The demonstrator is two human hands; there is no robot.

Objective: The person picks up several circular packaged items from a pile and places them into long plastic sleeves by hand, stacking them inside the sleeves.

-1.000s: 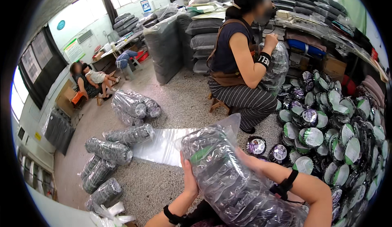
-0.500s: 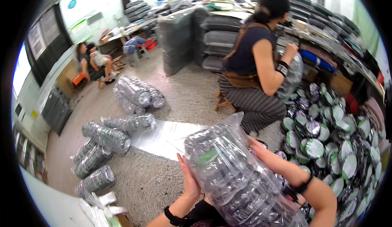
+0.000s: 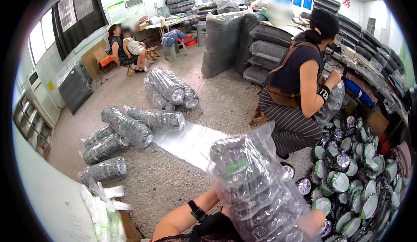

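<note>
A long clear plastic bag (image 3: 247, 198) filled with stacked dark round packs with green labels leans in front of me, its loose end pointing away. My left hand (image 3: 217, 195) presses against its left side, the fingers hidden behind the plastic; a black band circles that wrist. At the bag's lower right, my right hand (image 3: 312, 222) is closed on the plastic, somewhat blurred. A heap of loose round packs (image 3: 343, 181) with white, green and purple faces lies right of the bag. Beyond the bag's far end, a flat white sheet (image 3: 191, 142) is spread on the floor.
Several filled clear bags (image 3: 126, 126) lie on the floor at left. A co-worker (image 3: 295, 76) sits on a low stool (image 3: 259, 115) ahead right. Tall stacked grey bundles (image 3: 223, 42) stand behind. White plastic bags (image 3: 102, 211) lie near left. Two people (image 3: 130, 50) sit far left.
My right hand has moved down from the bag's far right side to its lower right. My left hand has slipped partly behind the bag. The view has shifted, showing more wall.
</note>
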